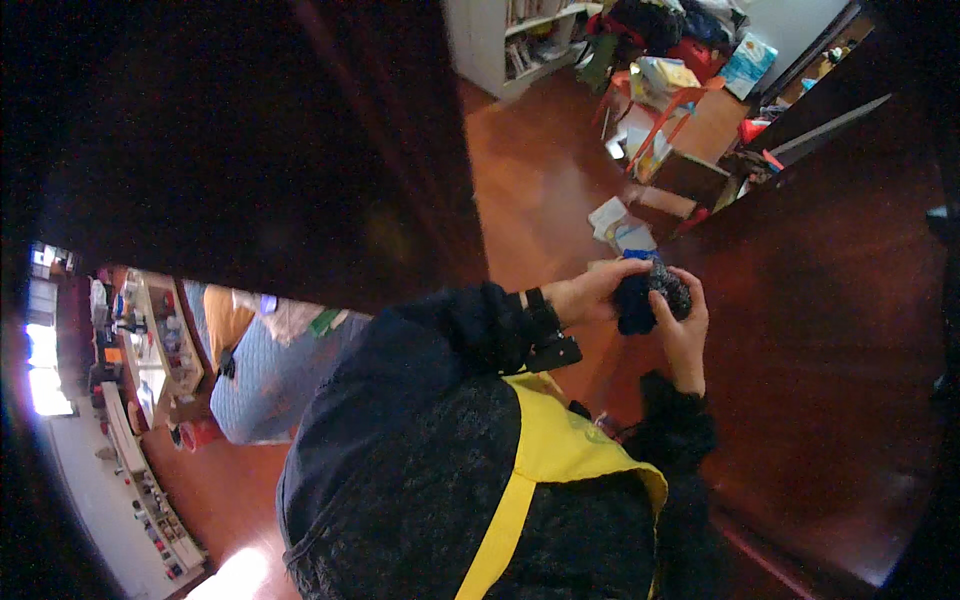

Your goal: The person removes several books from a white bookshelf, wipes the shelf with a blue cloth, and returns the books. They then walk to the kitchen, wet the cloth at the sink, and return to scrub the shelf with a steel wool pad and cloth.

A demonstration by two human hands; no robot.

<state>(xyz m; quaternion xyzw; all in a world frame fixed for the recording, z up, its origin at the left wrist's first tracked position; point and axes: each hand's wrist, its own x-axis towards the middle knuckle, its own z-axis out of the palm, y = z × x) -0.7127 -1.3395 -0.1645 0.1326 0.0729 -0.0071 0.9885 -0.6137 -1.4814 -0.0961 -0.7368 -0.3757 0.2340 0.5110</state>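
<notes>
In front of my body both hands are together around small bundles of soft fabric, possibly rolled socks. My left hand (596,291), with a black strap at the wrist, holds a dark navy cloth bundle (634,306). My right hand (686,322) grips a dark grey speckled bundle (670,289) pressed up against the navy one, thumb and fingers curled around it. Something bright blue (639,255) shows just beyond my left fingertips; I cannot tell whether it belongs to the bundle. A yellow apron (570,435) covers my front.
Dark wooden panels, perhaps wardrobe doors, stand to the left (262,165) and right (817,315). Papers (611,217) lie on the reddish floor ahead. Beyond are a cluttered orange-framed chair (664,124) and a white bookshelf (487,45). A bed (277,382) is at the left.
</notes>
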